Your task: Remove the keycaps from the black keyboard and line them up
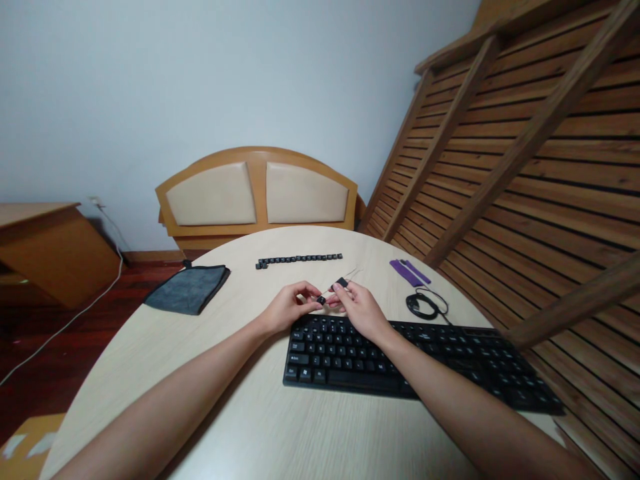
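Above the back left edge of a black keyboard (360, 379), both my hands meet. My left hand (291, 305) pinches a small black keycap (321, 300) between thumb and fingers. In my right hand (364, 308) is a keycap puller (342, 282) with a dark grip and thin wire ends, one end reaching to the keycap. Whether the wire still hooks the keycap I cannot tell. Behind my hands a row of loose black keycaps (300, 258) lies on the table, with a few more at its left end. My right forearm hides part of the keyboard.
The round pale table (240, 413) carries a folded grey cloth (187, 290) at left. A purple pouch (409, 272) and the keyboard's coiled cable (423, 307) lie at right. Beyond stand a padded headboard (260, 157) and a leaning slatted wooden frame (500, 167).
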`<act>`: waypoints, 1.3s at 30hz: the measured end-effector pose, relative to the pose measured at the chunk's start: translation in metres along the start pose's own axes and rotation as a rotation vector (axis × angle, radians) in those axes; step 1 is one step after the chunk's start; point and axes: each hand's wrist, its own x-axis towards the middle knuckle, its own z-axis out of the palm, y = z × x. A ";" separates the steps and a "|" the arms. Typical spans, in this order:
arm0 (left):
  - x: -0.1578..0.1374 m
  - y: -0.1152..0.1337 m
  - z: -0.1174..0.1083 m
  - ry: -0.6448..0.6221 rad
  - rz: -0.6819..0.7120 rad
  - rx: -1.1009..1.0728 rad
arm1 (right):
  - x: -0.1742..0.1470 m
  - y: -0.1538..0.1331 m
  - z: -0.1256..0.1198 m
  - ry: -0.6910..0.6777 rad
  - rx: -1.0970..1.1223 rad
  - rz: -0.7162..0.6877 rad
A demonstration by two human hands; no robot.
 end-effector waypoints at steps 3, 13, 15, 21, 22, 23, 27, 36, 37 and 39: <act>-0.002 0.001 0.002 0.034 -0.006 0.035 | 0.002 0.002 0.000 0.001 0.031 0.014; -0.006 0.008 0.004 0.035 0.147 0.201 | 0.003 0.001 -0.002 -0.029 0.010 0.015; -0.007 0.010 0.003 0.011 0.183 0.273 | 0.003 0.001 -0.003 -0.033 -0.011 -0.006; -0.010 0.015 -0.001 -0.020 0.269 0.389 | 0.004 0.004 -0.004 -0.040 -0.013 -0.037; -0.010 0.015 -0.002 -0.023 0.278 0.401 | 0.004 0.004 -0.004 -0.040 -0.005 -0.038; -0.010 0.016 -0.002 -0.027 0.292 0.413 | 0.005 0.005 -0.004 -0.039 0.005 -0.039; -0.011 0.016 -0.003 -0.007 0.401 0.446 | 0.005 0.004 -0.004 -0.045 0.027 -0.012; -0.012 0.017 -0.002 -0.048 0.456 0.583 | 0.004 0.000 -0.003 -0.040 0.039 0.100; -0.012 0.017 -0.002 -0.054 0.467 0.578 | 0.004 0.000 -0.003 -0.032 0.035 0.106; -0.012 0.018 -0.002 -0.050 0.480 0.559 | 0.004 -0.001 -0.003 -0.021 0.036 0.110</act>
